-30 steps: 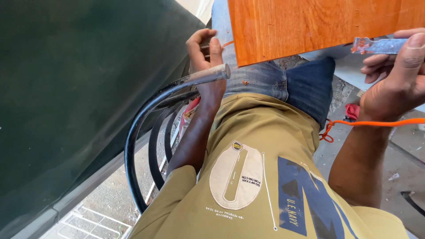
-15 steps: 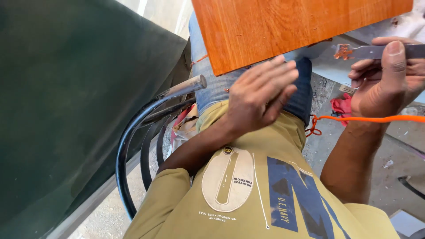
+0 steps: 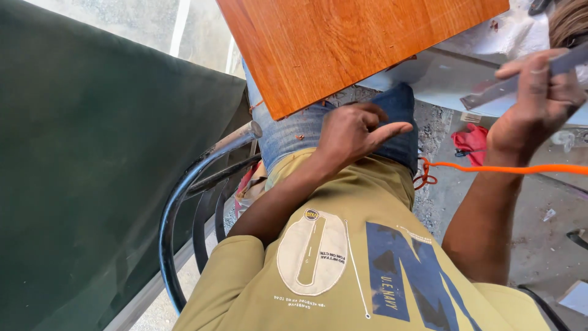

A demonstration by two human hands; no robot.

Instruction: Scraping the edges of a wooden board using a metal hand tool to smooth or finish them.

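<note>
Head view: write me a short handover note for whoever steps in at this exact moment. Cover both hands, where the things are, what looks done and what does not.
Left hand: holds nothing, fingers loosely curled, just below the near edge of the orange wooden board, over the lap.
Right hand: raised at the right, gripping a flat grey metal tool; what kind it is cannot be told.
Board: lies across the knees, tilted, its corner pointing toward the black metal chair frame.
Orange cord: runs rightward past the right forearm.
Done: the tool is in hand.
Left: the tool is off the board, and no hand holds the board.
</note>
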